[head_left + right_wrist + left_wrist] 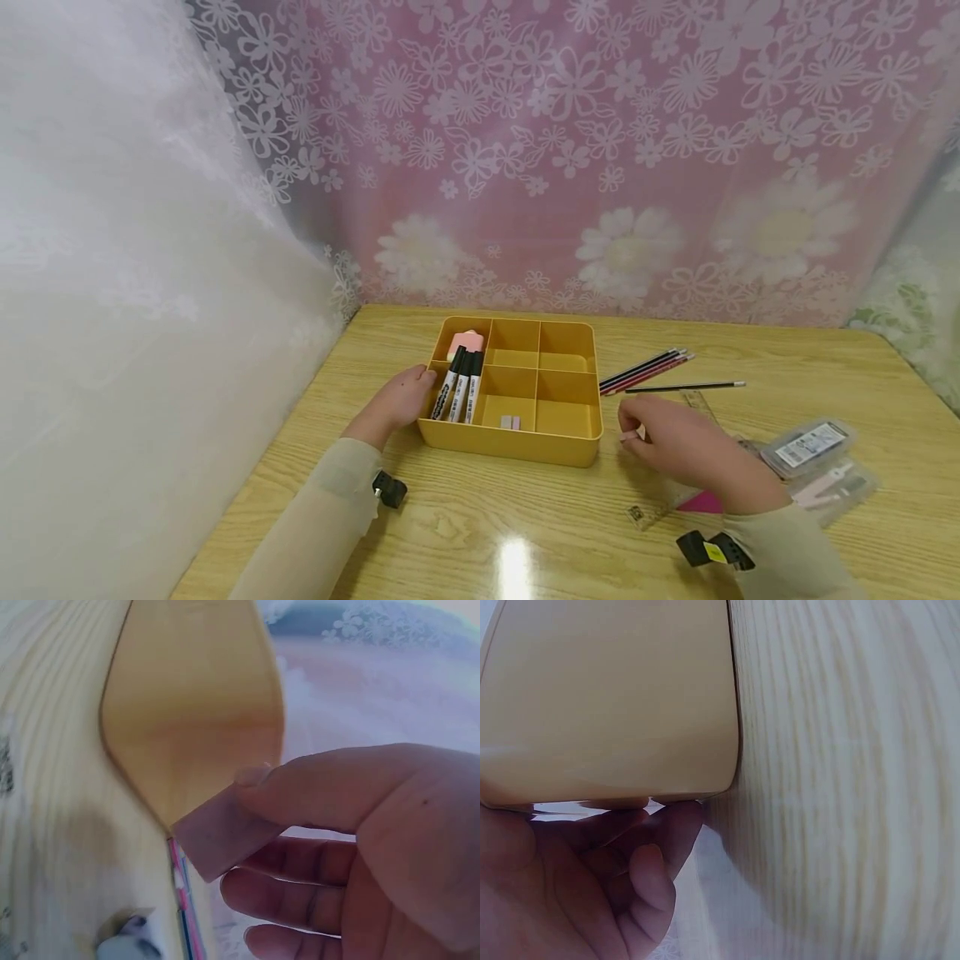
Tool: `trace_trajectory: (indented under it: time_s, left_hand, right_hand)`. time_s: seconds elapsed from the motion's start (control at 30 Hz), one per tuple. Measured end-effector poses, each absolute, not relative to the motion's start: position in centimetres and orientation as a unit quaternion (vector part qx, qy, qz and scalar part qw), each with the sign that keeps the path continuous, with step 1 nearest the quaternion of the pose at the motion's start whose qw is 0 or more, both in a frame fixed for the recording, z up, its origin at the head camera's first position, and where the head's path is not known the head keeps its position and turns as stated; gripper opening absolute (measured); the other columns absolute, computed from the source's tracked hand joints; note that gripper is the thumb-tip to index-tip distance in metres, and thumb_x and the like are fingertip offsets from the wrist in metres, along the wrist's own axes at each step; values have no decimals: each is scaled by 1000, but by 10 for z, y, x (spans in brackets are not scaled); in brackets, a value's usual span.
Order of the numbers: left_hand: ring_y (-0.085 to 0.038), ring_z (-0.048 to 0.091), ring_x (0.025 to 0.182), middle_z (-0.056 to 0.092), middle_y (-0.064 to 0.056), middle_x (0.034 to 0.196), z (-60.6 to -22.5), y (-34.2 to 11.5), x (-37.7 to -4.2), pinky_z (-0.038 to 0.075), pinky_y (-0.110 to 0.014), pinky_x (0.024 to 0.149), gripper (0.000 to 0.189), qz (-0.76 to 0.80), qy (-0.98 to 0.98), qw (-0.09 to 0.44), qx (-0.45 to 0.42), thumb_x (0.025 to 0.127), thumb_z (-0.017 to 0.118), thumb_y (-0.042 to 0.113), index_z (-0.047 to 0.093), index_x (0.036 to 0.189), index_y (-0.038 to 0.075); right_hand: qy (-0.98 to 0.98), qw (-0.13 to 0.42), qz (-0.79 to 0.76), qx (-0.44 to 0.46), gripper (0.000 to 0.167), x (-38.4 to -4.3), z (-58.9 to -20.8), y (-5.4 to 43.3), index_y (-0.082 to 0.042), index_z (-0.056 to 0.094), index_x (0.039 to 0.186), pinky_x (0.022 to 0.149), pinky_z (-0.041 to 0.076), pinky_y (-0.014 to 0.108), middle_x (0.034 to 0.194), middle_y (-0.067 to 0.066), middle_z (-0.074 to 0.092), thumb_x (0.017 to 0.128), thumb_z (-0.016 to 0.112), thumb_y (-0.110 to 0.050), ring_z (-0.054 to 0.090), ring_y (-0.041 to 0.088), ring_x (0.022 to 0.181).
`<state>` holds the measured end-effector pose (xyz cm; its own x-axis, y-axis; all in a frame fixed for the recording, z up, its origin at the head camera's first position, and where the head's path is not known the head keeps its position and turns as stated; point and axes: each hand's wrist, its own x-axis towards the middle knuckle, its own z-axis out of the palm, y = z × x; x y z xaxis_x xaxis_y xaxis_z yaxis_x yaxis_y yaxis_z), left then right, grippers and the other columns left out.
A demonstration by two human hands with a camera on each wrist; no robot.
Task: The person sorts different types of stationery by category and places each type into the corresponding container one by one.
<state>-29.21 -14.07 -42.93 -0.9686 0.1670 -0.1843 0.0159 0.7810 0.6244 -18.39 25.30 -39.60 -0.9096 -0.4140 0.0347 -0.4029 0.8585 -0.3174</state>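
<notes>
A yellow six-compartment organizer tray (510,443) stands on the table. My left hand (405,395) holds its left side, thumb at the rim; in the left wrist view the fingers lie against the tray wall (615,705). Just right of the tray, my right hand (675,442) pinches a small pinkish-grey eraser (225,834) between thumb and fingers. In the tray's front left compartment lean three black-capped markers (462,387). Behind them lies a pink object (469,340) with a rounded edge. Two small erasers (510,422) sit in the front middle compartment.
Several pencils (647,372) lie bunched right of the tray, with one dark pencil (686,387) apart. A clear ruler (697,403) partly hides under the right arm. Clear plastic cases (813,448) and a magenta item (701,502) lie at the right. A floral curtain (525,208) hangs behind.
</notes>
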Motion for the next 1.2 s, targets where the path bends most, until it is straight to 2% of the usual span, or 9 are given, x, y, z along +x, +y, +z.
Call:
trace_trajectory:
  time_s: [0.23, 0.63, 0.8, 1.2]
  left_hand:
    - [-38, 38, 142, 45, -19, 153, -429, -141, -291, 27, -54, 116, 63, 331, 935, 117, 48, 110, 23, 45, 41, 153, 1]
    - [-38, 37, 143, 43, -19, 154, -430, -141, -293, 26, -54, 117, 63, 329, 936, 114, 55, 110, 24, 42, 39, 153, 0]
    - [-38, 38, 143, 44, -19, 153, -430, -141, -292, 27, -54, 117, 62, 331, 935, 117, 48, 110, 24, 43, 40, 153, 1]
    - [-37, 42, 140, 48, -19, 150, -429, -140, -291, 29, -54, 116, 61, 331, 936, 111, 50, 110, 24, 42, 45, 149, 0]
  right_hand:
    - [961, 29, -193, -197, 22, -176, -378, 248, -21, 49, 89, 52, 38, 29, 75, -8, 51, 97, 69, -23, 45, 10, 59]
    - [950, -17, -206, -232, 18, -169, -352, 222, -27, 53, 92, 56, 42, 28, 79, -16, 54, 97, 70, -28, 49, 6, 66]
    - [937, -12, -239, -253, 14, -176, -351, 200, -26, 53, 95, 63, 44, 30, 82, -15, 55, 100, 66, -26, 51, 8, 73]
    - [927, -41, -228, -296, 13, -196, -352, 156, -26, 54, 95, 62, 44, 31, 82, -16, 55, 100, 66, -26, 50, 6, 67]
